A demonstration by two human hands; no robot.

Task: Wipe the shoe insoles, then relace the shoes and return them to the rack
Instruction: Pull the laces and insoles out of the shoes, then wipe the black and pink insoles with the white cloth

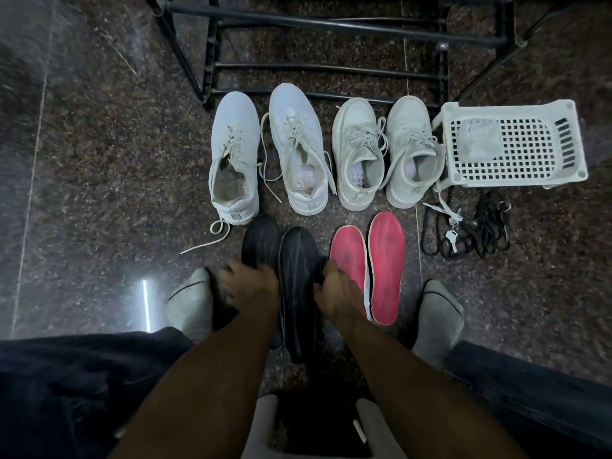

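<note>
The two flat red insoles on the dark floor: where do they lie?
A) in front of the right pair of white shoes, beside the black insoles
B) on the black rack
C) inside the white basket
A: the two flat red insoles lie on the floor just before the right pair of white shoes, next to the black insoles.

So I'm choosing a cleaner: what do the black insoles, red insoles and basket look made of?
Black insoles: likely moulded rubber or foam, ridged with a slight sheen. Red insoles: matte fabric over foam, scuffed, pale edge. Basket: glossy white plastic lattice.
</note>
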